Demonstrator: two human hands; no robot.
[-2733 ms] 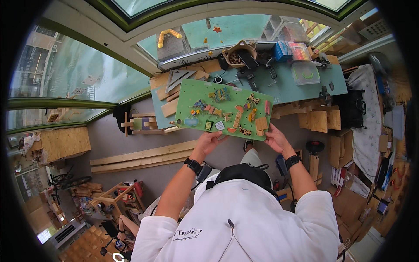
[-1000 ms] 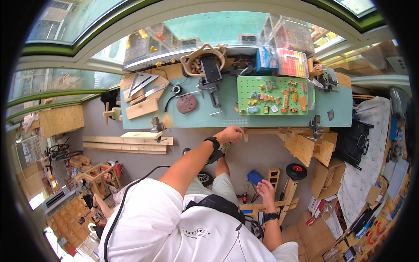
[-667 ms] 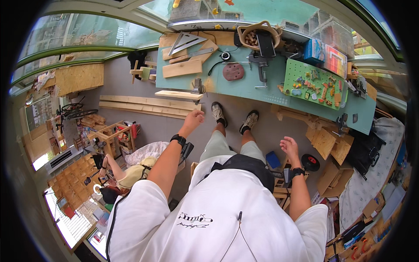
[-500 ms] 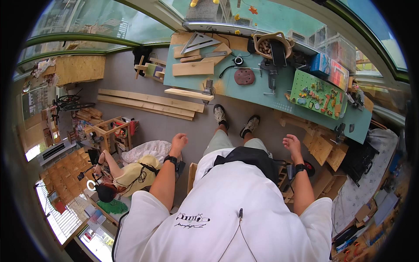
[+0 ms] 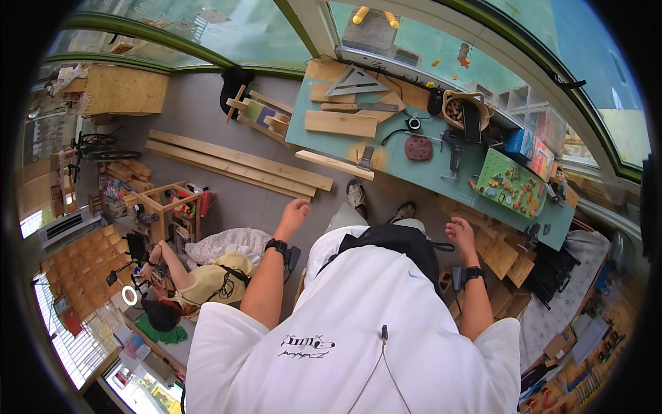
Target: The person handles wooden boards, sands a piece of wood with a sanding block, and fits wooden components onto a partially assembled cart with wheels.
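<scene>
My left hand [image 5: 295, 214] hangs in the air to the left of my knees, empty, its fingers loosely bent and apart. On the other side my right hand [image 5: 460, 233] is held up at waist height, also empty, with relaxed, half-curled fingers. A long wooden board [image 5: 334, 165] juts from the near edge of the teal workbench [image 5: 414, 178], beside a metal clamp [image 5: 366, 156]. On the bench lie a handsaw [image 5: 376, 107], a triangular square [image 5: 356, 81], a short plank [image 5: 340, 123] and a reddish-brown sanding disc [image 5: 418, 148]. Neither hand touches any of these.
Long planks [image 5: 238, 164] lie on the floor to the left. A co-worker [image 5: 214, 279] in a yellow top sits at lower left. Farther right on the bench are a basket [image 5: 460, 110], a dark clamp-like tool [image 5: 454, 150] and a green pegboard [image 5: 509, 183]. Wooden pieces [image 5: 500, 257] stand below.
My view has turned, and the bench now appears shifted right with its left end higher. Both hands stay empty and my feet show less beyond my body.
</scene>
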